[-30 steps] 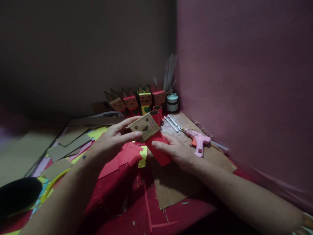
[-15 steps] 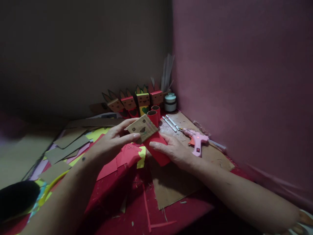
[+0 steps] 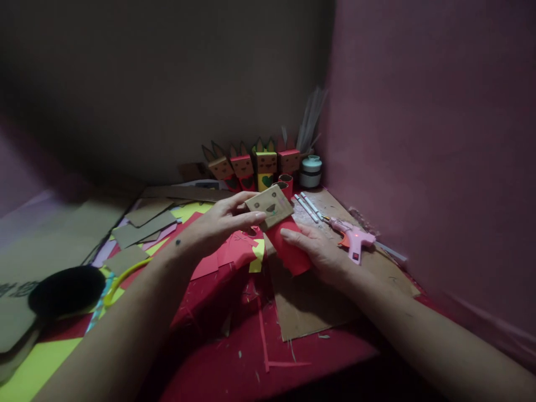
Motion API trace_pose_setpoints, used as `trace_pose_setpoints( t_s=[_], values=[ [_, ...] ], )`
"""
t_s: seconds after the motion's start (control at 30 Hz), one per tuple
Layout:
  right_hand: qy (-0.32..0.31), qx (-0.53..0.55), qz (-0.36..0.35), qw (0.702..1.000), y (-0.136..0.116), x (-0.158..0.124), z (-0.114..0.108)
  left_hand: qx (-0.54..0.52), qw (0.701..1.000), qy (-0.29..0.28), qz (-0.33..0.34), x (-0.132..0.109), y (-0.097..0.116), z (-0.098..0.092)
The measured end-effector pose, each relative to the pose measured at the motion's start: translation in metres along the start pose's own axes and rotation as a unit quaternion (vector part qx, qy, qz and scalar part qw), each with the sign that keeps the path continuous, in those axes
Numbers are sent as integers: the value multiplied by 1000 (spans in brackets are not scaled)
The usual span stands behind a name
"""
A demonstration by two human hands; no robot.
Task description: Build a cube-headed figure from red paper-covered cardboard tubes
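Between my hands, above the table, is a cardboard box head (image 3: 270, 207) with a drawn face, tilted, on top of a red paper tube (image 3: 290, 248). My left hand (image 3: 234, 216) grips the head's left side, thumb on its front face. Wrapped round the tube, my right hand (image 3: 314, 248) has its thumb across the front. Whether head and tube are joined cannot be seen. Just behind stand red tubes (image 3: 286, 184), partly covered by the head. Beyond them several finished-looking figures with box heads and pointed ears (image 3: 266, 163) stand in a row against the wall.
A pink glue gun (image 3: 354, 237) lies on a cardboard sheet (image 3: 320, 310) at right, near white sticks (image 3: 307, 206). A pale green lidded jar (image 3: 310, 172) stands in the corner. Cardboard and coloured paper scraps (image 3: 146, 228) spread at left, near a black oval object (image 3: 67, 290).
The view has swung left, so everything sits farther right in the picture. Both hands keep their hold on the head and tube, with little change in pose.
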State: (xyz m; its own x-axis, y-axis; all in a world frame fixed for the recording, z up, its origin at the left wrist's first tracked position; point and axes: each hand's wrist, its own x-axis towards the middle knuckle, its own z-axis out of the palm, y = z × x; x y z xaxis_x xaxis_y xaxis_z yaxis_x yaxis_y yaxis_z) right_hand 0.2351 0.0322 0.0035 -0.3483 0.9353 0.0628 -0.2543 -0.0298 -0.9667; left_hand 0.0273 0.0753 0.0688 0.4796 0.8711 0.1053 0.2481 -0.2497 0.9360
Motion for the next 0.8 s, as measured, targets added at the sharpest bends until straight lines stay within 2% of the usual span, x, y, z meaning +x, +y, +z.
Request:
trace_pose_setpoints(
  t_s=[0.17, 0.27, 0.57, 0.8],
  values=[
    [-2, 33, 39, 999, -2, -1, 0, 21, 1000, -1, -14, -1, 4, 4],
    [-11, 43, 48, 998, -2, -1, 0, 27, 1000, 10, 4, -1, 4, 6],
    [-19, 58, 35, 998, -4, -3, 4, -46, 998, 47, 21, 2, -8, 12],
    [-27, -13, 21, 999, -1, -1, 1, -4, 999, 37, 26, 2, -6, 14]
  ],
)
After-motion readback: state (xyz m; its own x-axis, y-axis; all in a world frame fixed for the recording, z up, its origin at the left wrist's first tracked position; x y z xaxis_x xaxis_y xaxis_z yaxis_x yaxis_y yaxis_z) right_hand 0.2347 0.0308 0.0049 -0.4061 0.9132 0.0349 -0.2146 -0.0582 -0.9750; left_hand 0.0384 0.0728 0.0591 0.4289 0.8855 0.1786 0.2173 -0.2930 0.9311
